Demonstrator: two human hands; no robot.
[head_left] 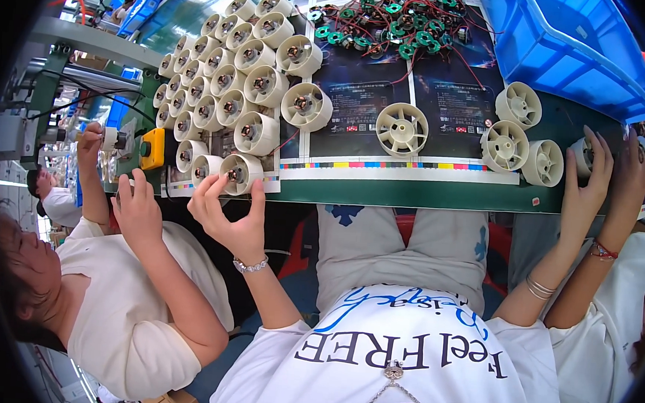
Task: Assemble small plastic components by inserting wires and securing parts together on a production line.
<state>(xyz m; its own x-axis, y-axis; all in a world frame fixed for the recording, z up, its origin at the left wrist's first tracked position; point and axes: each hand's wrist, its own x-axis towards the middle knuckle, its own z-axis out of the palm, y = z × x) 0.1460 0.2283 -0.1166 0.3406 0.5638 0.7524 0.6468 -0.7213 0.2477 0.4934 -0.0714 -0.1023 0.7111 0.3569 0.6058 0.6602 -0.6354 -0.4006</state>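
Observation:
My left hand (pixel 227 212), wearing a bracelet, is at the near edge of the table. Its thumb and fingers curve around a cream round fan housing (pixel 243 173) with a small copper-wound motor in its middle. Out to the right, my right hand (pixel 591 174) has its fingers around another cream fan housing (pixel 581 156), partly hidden behind them. Close to that hand stand a tilted housing (pixel 543 163), a housing with spokes facing up (pixel 504 146) and a third one (pixel 519 105). A single spoked housing (pixel 402 129) lies mid-table.
Several rows of motor-fitted housings (pixel 230 74) cover the left of the table. A heap of green circuit boards with red wires (pixel 411 22) lies at the back, beside a blue bin (pixel 568 50). Co-workers' hands (pixel 139 209) (pixel 632 172) work on both sides. A yellow switch box (pixel 152 149) stands left.

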